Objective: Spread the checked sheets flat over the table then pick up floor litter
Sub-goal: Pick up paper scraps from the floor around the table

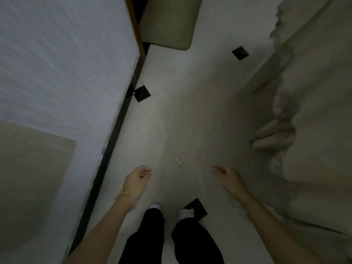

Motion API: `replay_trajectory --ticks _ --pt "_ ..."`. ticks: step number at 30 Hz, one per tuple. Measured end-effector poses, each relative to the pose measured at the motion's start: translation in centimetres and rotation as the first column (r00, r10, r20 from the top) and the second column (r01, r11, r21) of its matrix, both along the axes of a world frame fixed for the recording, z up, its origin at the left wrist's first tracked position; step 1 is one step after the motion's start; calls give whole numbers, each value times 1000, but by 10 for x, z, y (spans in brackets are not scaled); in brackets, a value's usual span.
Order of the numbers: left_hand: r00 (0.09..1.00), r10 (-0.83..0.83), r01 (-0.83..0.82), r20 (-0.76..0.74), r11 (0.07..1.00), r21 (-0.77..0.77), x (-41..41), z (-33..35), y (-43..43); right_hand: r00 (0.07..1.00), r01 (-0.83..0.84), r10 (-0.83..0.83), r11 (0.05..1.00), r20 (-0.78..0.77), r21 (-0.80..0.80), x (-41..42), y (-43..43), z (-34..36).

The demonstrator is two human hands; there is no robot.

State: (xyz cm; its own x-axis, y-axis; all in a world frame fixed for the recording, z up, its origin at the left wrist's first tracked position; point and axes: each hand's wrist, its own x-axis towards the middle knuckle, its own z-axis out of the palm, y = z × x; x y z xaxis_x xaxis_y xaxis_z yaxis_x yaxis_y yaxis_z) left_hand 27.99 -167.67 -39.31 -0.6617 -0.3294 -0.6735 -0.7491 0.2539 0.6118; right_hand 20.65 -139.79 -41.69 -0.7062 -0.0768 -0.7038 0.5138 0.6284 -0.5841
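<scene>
Litter lies on the pale floor as a few small whitish scraps (too blurred to say what they are made of), a little beyond the person's fingertips and roughly between the two hands, touched by neither. The left hand hangs over the floor near the table's edge, its fingers loosely curled toward the palm with nothing in them; a gold bracelet sits at the wrist. The right hand hangs at about the same level, well apart from the left, its fingers likewise loosely curled and holding nothing. On the left of the view a grey-white sheet covers the table up to its dark edge; blur smears the cloth, so I cannot tell whether it is checked. A beige cloth lies over the sheet's near corner. Black diamond insets are set into the floor, one just beside the table's edge and another partly under the person's right foot. Both feet are in white, below black trousers. At the right a beige draped fabric with a ragged fringe comes down to the floor. At the top a beige cushion sits beside the table's far end.
</scene>
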Motion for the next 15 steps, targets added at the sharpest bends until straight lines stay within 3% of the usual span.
replay_trajectory --ticks 5,9,15 --pt "939 -343 338 -13 931 -139 -42 -177 1 994 4 7 994 -108 106 -29 5 -173" --pt "766 -642 611 -7 732 -301 -68 -301 11 973 -82 116 982 -200 169 -47 -3 -285" --pt "478 -872 706 -107 454 -544 -93 -409 23 869 -251 322 941 -375 224 -73 -17 -392"
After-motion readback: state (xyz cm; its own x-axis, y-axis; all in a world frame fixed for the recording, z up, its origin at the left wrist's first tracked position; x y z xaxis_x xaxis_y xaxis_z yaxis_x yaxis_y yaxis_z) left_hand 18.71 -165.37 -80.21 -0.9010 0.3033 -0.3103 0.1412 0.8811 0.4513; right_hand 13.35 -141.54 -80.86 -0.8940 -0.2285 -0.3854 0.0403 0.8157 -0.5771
